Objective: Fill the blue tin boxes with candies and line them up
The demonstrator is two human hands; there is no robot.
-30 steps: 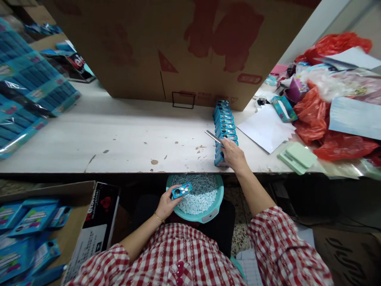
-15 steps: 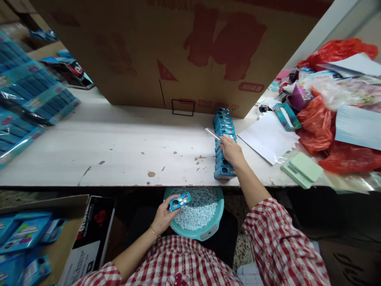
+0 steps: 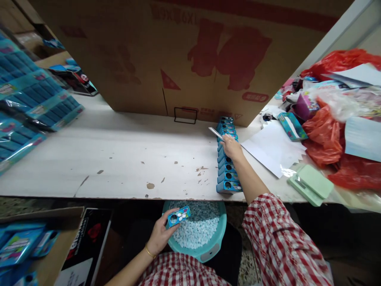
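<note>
I am pinching a steel strip (image 3: 215, 133) in my right hand (image 3: 231, 146) just beside the tin row (image 3: 226, 171), which is running away from me along its length, while my left hand (image 3: 159, 238) is gripping a single tin (image 3: 178, 217) above the basin (image 3: 220, 238).

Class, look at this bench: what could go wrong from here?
The metal strip in the right hand could catch the row of tins, which ends near the table edge, and tip some off. The tin in the left hand could slip into the basin, scattering mints.
</note>
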